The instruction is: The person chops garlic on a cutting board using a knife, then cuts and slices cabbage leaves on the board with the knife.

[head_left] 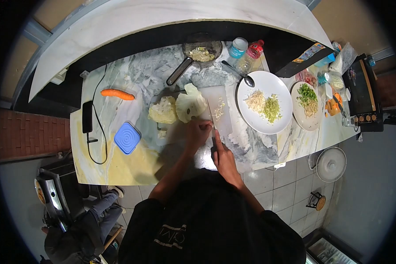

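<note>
A knife [211, 115] is in my right hand [223, 156], its blade pointing away from me over the white cutting board [226, 125]. Close to the blade's left side, my left hand [199, 132] has its fingers bent together near the board; what they hold, if anything, is too small to make out. Small pale chopped pieces [219, 110] lie on the board right of the blade. Left of the knife are a loose cabbage leaf [190, 104] and a cut cabbage [163, 110].
A large plate [252, 123] and a smaller plate [300, 115] hold chopped vegetables. Behind are a pan [183, 66], a jar [238, 47] and a bottle [244, 65]. Leftward lie a carrot [118, 94], blue lid [127, 137] and phone [87, 117]. A person [81, 233] sits lower left.
</note>
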`<state>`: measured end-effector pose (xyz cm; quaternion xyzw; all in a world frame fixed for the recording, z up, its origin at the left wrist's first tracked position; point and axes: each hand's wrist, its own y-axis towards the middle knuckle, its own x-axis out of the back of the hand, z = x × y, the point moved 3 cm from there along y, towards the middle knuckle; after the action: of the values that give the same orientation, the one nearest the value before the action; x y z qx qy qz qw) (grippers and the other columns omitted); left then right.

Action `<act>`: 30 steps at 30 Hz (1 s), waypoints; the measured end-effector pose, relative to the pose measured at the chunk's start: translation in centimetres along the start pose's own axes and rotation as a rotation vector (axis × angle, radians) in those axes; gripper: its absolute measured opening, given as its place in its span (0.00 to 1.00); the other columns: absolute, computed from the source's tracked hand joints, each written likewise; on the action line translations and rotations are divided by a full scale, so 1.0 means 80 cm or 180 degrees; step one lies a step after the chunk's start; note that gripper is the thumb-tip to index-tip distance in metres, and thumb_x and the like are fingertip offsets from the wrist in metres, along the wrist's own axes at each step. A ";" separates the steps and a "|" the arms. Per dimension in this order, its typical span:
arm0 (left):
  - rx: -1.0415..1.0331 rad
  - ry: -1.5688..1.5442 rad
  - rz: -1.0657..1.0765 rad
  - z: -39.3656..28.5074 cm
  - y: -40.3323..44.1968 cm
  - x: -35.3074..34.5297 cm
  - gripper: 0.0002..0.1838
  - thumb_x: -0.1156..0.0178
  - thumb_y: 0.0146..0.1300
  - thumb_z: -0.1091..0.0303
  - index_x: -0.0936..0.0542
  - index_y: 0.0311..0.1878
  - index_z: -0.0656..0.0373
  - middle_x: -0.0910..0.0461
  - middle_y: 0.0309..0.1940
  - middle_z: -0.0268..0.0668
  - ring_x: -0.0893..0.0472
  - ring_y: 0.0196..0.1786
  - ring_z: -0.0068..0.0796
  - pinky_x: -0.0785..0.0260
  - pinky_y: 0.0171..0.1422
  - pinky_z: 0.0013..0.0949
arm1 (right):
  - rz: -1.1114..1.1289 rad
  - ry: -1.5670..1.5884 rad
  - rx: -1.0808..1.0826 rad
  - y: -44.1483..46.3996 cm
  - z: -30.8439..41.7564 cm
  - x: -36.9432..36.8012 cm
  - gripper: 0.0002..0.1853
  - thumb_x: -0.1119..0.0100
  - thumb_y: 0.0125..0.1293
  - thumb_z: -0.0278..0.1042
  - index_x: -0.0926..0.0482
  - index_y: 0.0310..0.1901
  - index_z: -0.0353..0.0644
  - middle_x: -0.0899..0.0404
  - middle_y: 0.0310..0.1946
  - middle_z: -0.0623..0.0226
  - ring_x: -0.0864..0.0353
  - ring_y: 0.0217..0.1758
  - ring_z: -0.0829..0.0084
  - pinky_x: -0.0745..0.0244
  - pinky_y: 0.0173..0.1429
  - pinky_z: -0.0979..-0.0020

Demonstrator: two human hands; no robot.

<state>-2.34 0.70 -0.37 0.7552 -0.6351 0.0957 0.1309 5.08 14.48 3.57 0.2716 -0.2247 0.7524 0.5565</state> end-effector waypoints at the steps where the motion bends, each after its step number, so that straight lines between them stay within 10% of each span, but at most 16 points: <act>1: 0.0045 0.0021 0.0007 0.001 0.000 0.000 0.06 0.35 0.54 0.70 0.15 0.33 0.62 0.24 0.14 0.39 0.28 0.18 0.22 0.37 0.26 0.31 | -0.0002 -0.0001 -0.0003 0.000 0.001 0.001 0.43 0.49 0.58 0.18 0.53 0.75 0.42 0.24 0.34 0.40 0.23 0.33 0.42 0.29 0.39 0.50; 30: 0.0653 -0.0399 0.0352 0.030 0.009 -0.003 0.11 0.32 0.54 0.68 0.14 0.38 0.65 0.15 0.27 0.42 0.17 0.31 0.24 0.26 0.38 0.29 | 0.0117 0.0524 -0.0114 0.007 -0.007 0.013 0.40 0.53 0.57 0.18 0.47 0.74 0.41 0.26 0.24 0.42 0.25 0.28 0.44 0.30 0.38 0.52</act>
<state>-3.11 0.05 -2.67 0.7330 -0.6696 0.1198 0.0075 4.18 15.42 3.77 0.1947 -0.1966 0.7781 0.5639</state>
